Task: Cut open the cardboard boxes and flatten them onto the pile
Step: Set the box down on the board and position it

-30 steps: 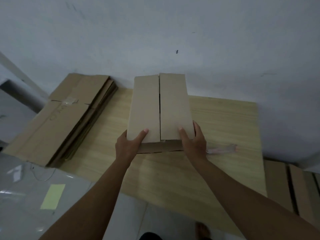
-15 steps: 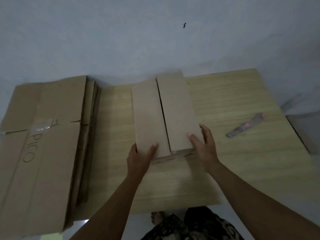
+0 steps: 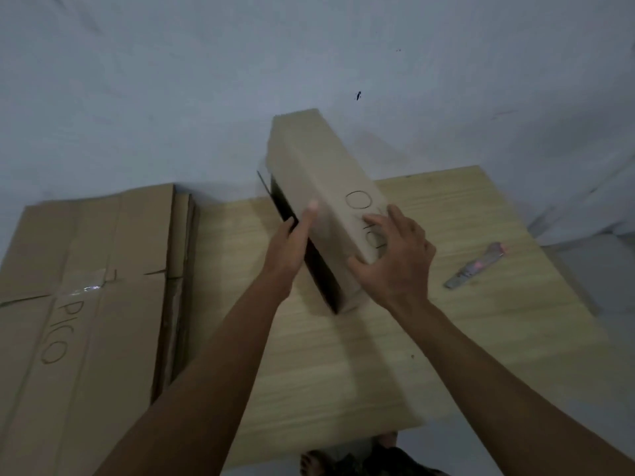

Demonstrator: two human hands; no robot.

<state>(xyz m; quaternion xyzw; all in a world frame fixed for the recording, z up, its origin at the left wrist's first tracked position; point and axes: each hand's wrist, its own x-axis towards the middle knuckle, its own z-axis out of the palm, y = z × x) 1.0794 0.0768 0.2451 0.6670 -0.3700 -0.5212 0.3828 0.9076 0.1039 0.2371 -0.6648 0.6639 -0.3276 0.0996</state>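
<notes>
The box [image 3: 323, 201] is tipped on edge at the table's [image 3: 446, 338] 12 o'clock, its dark open side facing 9. The left hand [image 3: 288, 249] grips its upper-left edge, thumb on top; the right hand [image 3: 391, 255] lies spread and flat on its marked face. Best to press down evenly with both, collapsing it towards the pile [image 3: 86, 286] at 9. The knife [image 3: 476, 266] lies at 3.
</notes>
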